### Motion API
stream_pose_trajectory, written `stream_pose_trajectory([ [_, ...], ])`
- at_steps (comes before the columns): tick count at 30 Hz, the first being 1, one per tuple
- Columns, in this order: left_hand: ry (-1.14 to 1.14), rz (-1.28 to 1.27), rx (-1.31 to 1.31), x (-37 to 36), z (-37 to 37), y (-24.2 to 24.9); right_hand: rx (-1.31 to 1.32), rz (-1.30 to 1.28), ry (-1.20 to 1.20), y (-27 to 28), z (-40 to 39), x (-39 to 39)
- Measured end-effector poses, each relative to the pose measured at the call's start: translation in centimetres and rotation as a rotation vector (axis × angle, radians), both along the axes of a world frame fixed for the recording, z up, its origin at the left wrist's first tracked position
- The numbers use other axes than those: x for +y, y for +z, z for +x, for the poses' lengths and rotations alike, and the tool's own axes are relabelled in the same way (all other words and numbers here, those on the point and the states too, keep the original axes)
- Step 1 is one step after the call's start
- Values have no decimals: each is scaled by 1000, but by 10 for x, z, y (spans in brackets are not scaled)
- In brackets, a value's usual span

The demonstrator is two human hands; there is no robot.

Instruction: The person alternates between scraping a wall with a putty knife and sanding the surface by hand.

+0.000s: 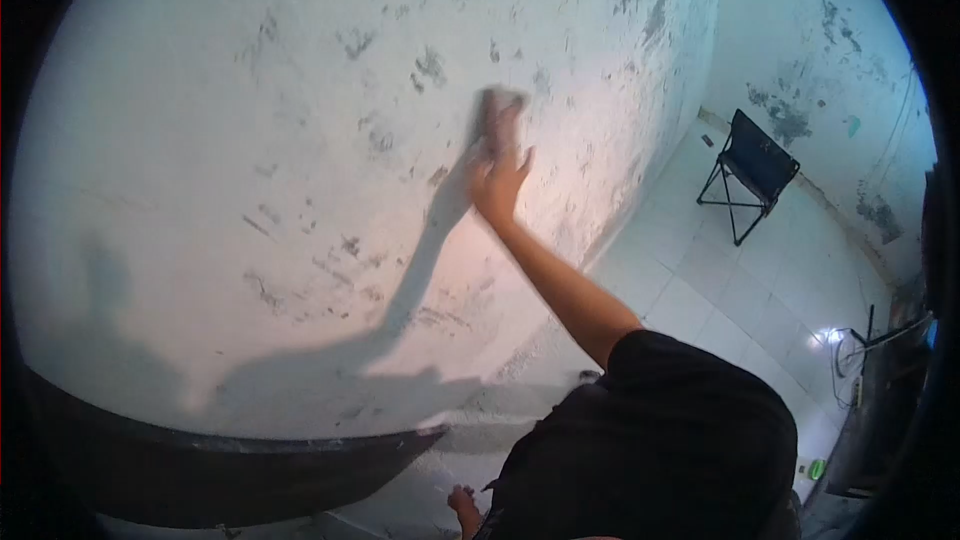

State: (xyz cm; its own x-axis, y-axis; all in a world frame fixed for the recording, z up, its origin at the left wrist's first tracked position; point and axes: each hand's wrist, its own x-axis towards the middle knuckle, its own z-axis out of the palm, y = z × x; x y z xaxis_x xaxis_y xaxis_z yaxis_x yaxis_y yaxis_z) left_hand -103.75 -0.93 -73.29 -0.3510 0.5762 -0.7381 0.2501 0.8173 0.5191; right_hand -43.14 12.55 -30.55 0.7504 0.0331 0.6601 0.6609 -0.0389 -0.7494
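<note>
My right hand [500, 165] is raised against the pale, patchy wall, at the end of my outstretched arm. Its fingers are closed on a small brownish block [490, 110], blurred, that lies at the wall surface. One finger sticks out to the side. Low in the view, beside my black shirt, my left hand [463, 500] hangs away from the wall with its fingers curled; whether anything is in them is too small to make out. The wall [330, 140] bears grey scuffs and a hole near the top left.
A dark folding chair [762, 160] stands on the tiled floor [720, 280] at the right. A dark curved surface [220, 480] fills the lower left. By the right edge are a bright lamp [830, 337], a cable and a small green object [816, 469].
</note>
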Motion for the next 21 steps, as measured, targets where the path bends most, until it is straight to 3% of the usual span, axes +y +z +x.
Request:
stream_pose_trajectory([
  [2,191,20,-80,-25,1,-15,-225,-314,151,14,-46,-18],
  [3,291,21,-109,-27,3,-23,-321,-259,121,12,-42,-19],
  [5,286,21,-81,-26,12,-12,-384,-492,-8,-1,4,-35],
  [6,275,23,-73,-24,24,0,-307,-445,-132,-21,42,-35],
  [8,262,16,-68,-26,50,16,177,-210,-1,-33,122,-51],
  [9,256,8,-75,-29,70,22,386,-167,51,3,128,-73],
  [11,249,-17,-93,-45,109,34,221,-78,39,0,148,-57],
  [14,239,-47,-108,-64,152,51,-136,28,34,9,94,-23],
  [17,203,-67,-88,-70,151,65,-381,-201,108,16,60,-38],
  [19,171,-78,-82,-70,140,64,-413,-326,-66,2,102,-51],
  [21,151,-90,-96,-70,138,63,-223,-152,-138,-21,150,-56],
])
